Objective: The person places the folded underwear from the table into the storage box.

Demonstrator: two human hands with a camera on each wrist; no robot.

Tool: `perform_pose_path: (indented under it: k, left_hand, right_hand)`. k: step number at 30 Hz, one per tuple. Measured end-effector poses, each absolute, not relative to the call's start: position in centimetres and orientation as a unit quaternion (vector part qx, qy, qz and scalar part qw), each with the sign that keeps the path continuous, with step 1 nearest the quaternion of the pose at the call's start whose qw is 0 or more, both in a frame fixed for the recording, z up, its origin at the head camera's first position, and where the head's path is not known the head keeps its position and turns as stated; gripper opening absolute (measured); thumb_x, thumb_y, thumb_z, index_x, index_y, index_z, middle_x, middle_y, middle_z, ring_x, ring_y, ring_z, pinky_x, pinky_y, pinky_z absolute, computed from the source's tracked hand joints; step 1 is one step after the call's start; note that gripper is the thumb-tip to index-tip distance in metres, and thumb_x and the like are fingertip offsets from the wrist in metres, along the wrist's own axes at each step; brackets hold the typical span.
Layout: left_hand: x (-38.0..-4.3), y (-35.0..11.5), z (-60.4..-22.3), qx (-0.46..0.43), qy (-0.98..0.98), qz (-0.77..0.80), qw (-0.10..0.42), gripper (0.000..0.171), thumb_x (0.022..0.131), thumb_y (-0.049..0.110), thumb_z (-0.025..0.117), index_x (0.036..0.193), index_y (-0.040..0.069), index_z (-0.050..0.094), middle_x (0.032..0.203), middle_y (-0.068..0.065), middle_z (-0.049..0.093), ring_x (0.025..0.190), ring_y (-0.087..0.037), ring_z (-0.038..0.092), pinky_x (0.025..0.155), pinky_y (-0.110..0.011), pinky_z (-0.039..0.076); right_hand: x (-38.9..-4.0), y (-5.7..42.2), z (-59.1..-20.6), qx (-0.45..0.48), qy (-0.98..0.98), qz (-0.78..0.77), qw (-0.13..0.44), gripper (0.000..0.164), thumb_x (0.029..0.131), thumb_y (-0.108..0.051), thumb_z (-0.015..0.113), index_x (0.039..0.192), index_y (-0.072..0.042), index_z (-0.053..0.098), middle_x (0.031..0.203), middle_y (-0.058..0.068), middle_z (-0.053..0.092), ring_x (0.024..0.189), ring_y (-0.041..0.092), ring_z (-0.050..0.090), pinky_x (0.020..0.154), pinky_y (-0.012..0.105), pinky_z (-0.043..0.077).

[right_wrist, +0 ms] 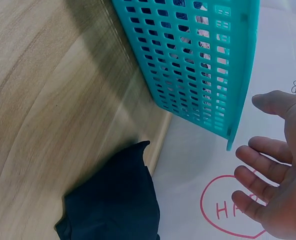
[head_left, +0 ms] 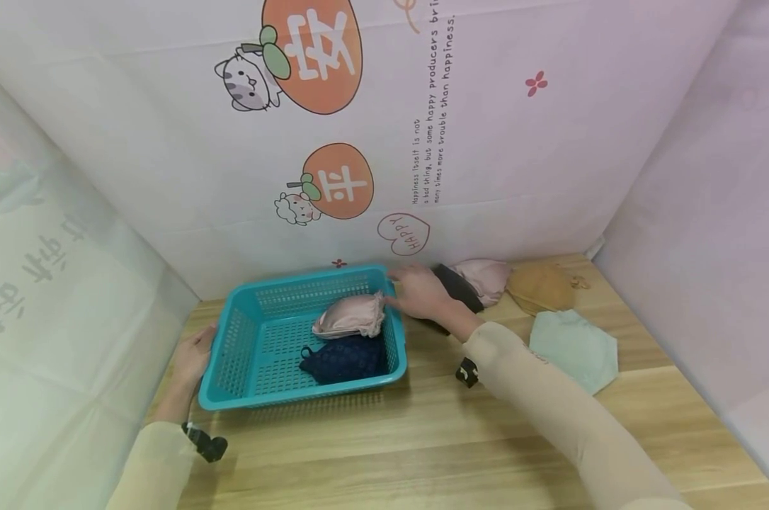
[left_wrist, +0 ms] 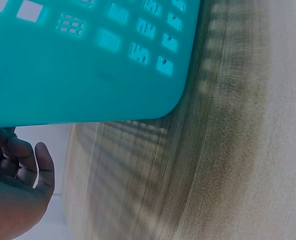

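Behind everything we see a printed sheet (head_left: 505, 156) standing along the back edge of the wooden bench (head_left: 423, 432). Next in size is the turquoise basket (head_left: 238, 354), near the bench's back left corner. From the head we look down into it: a navy garment (head_left: 346, 360) lies at its front right corner, and a pink garment (head_left: 349, 316) sits just behind, by the right wall. The left wrist view gives us only the basket's outside and one rounded corner; the right wrist view lets us glimpse the contents through the holes.

Toward the bench's right edge lies a mint garment (head_left: 572, 350). A tan garment (head_left: 540, 288) rests near the back right corner, with a second pink garment (head_left: 484, 278) beside it along the back edge. The right arm partly hides a black garment (head_left: 459, 287) from above, while the right wrist camera shows much more of it.

The left hand (head_left: 193, 354) is at the basket's left rim; its wrist view shows loosely curled fingers, partly behind the rim, so we cannot tell whether they grasp it. The right hand (head_left: 423, 290) is at the opposite rim, fingers relaxed and spread, gripping nothing, thumb just beside the edge.
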State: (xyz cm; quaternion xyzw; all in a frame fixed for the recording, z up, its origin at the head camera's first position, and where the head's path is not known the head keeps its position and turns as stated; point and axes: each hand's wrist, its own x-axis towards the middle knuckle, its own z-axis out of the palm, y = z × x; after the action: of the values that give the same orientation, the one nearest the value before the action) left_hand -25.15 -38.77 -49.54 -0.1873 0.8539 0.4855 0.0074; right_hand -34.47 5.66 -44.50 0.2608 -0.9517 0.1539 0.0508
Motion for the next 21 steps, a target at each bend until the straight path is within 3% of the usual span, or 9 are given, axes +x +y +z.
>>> perform_pose_path:
  k: [8,21]
  left_hand:
    - [-24.8,-38.7,-49.4,-0.185,0.853,0.487,0.010,0.079,0.102,0.063,0.032,0.157,0.006,0.028,0.161,-0.026,0.029,0.145,-0.049,0.032,0.114,-0.059,0.039]
    - [-24.8,-38.6,-49.3,-0.183,0.856,0.483,0.009,0.079,0.102,0.064,0.032,0.156,0.007,0.031,0.160,-0.026,0.031,0.143,-0.048,0.036,0.111,-0.057,0.042]
  right_hand:
    - [-34.4,6.0,-44.4,0.265,-0.950,0.155,0.054,0.059,0.092,-0.040,0.070,0.138,-0.005,0.058,0.130,0.010,0.068,0.125,0.030,0.060,0.108,0.046,0.048]
    - [-34.4,6.9,-44.1,0.266,-0.942,0.197,0.053,0.052,0.093,-0.034,0.071,0.137,-0.009,0.060,0.131,0.009,0.068,0.120,0.027,0.063,0.102,0.045,0.052]
